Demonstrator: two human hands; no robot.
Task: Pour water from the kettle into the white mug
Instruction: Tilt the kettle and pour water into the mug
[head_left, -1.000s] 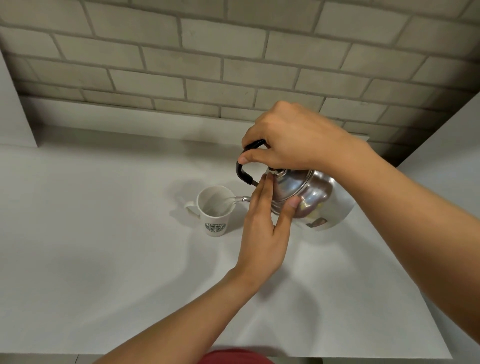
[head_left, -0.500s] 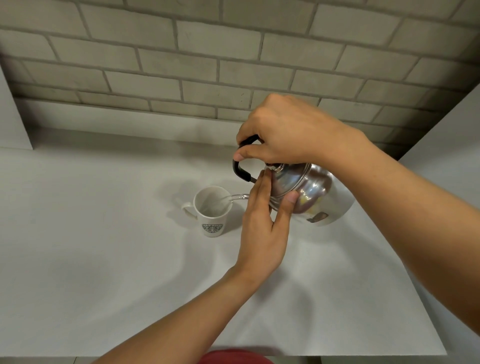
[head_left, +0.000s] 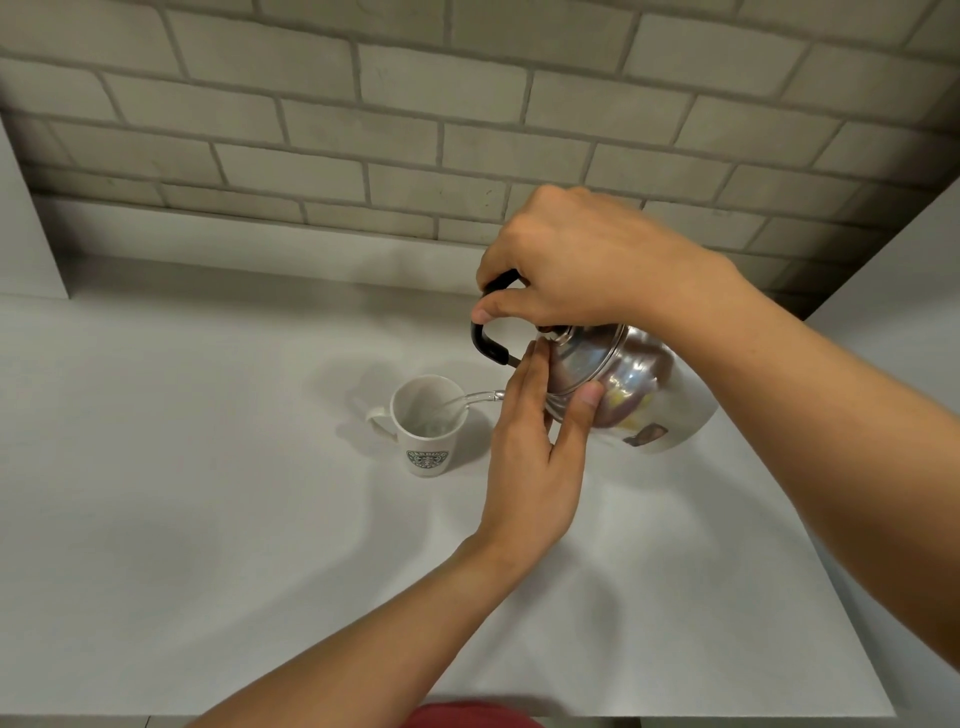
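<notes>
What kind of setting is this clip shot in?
Likely a kitchen or pantry counter: a plain white countertop, a grey brick-tile wall behind it, and a steel kettle pouring into a white mug.

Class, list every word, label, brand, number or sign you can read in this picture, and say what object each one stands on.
No text here can be quoted.
White mug: a round green emblem with a ring of lettering, too small and blurred to read.
Kettle: no lettering shows; only coloured reflections and a dark patch on its metal side.
Brick wall and counter: no writing or signs.
</notes>
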